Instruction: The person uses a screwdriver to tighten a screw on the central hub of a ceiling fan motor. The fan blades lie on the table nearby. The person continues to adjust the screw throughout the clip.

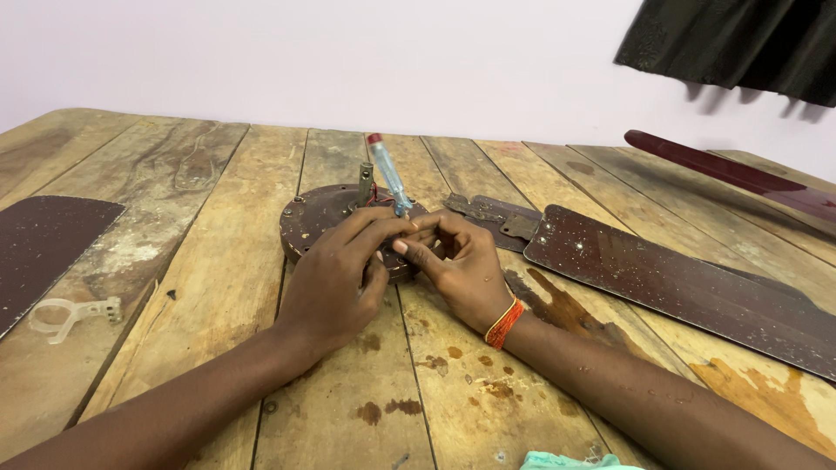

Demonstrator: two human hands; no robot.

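Both hands meet over a round brown ceiling-fan motor housing lying flat mid-bench, w/ its short shaft sticking up at the far side. Left hand drapes over the housing's near-right edge, fingers curled in tight, prob. pinning it so it won't turn. Right hand sits just beside, fingers narrow, pinching the lower end of a screwdriver w/ a clear blue handle & red cap; the tool leans up and far-left, its tip hidden btwn the fingers. An orange thread band circles the right wrist. Right of the hands a dark red fan blade lies flat, its metal bracket pointing at the housing. A clear plastic clip rests near-left on the wooden bench.
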